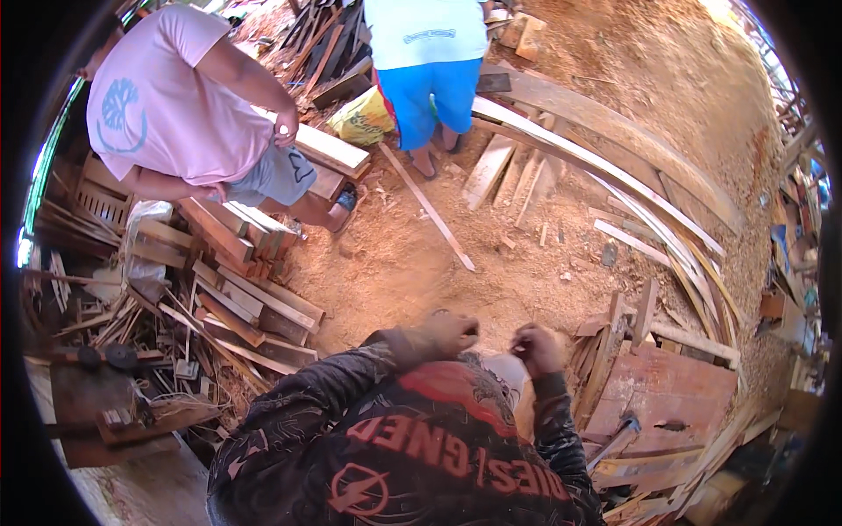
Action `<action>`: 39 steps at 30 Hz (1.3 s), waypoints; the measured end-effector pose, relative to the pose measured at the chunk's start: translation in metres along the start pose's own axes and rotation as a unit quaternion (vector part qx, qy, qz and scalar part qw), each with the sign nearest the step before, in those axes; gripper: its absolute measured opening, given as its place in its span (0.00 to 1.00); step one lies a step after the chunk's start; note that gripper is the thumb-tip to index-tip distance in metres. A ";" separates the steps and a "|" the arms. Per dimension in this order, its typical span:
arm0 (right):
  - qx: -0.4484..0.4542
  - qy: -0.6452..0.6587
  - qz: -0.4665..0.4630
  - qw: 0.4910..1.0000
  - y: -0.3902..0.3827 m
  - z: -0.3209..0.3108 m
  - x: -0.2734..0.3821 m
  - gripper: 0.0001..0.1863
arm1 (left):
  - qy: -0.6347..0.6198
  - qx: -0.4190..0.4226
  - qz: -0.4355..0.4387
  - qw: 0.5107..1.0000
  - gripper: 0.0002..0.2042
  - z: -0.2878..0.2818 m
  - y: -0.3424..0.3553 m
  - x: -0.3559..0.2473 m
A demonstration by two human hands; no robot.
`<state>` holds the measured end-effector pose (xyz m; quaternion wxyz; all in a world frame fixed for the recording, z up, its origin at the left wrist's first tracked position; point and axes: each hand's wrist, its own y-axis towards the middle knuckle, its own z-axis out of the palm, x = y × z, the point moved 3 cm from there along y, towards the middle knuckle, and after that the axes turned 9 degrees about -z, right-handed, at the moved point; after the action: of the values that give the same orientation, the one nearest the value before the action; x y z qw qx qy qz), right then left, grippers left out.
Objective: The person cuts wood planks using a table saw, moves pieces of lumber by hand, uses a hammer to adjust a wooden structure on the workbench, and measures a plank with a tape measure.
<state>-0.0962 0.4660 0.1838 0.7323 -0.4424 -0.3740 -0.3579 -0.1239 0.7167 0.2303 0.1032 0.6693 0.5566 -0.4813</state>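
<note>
My left hand (447, 335) and my right hand (537, 349) are raised close together in front of my chest, over the black patterned long-sleeved shirt (412, 447) I wear. Both have their fingers curled in, a small gap apart. Nothing shows in either; a small item pinched there would be too small to tell. Below them lies sawdust-covered ground (412, 263).
A person in a pink shirt (167, 96) crouches on a pile of wood offcuts (237, 298) at left. Another in a light blue shirt (425, 35) stands at the top beside a yellow bag (361, 117). Long planks (614, 175) curve right; a hammer (618, 436) lies on a reddish board (675, 386).
</note>
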 end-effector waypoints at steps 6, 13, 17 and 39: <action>-0.017 -0.083 0.041 0.996 0.038 0.014 0.073 0.09 | -0.018 0.005 -0.114 0.993 0.20 -0.046 -0.022 0.025; 0.220 -0.060 0.111 0.967 0.071 0.095 0.022 0.16 | -0.043 -0.135 -0.143 0.980 0.33 -0.071 -0.003 -0.040; 0.294 -0.154 0.115 0.936 0.088 0.103 0.014 0.13 | 0.104 -0.114 -0.143 0.978 0.29 -0.090 -0.013 -0.042; 0.254 -0.074 0.011 0.964 0.247 0.216 0.099 0.07 | -0.037 -0.154 -0.178 0.971 0.13 -0.221 -0.038 0.189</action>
<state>0.1114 0.7317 0.2467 0.7946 -0.2716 -0.5010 -0.2094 -0.0547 1.0011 0.2161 0.1383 0.5176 0.7299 -0.4244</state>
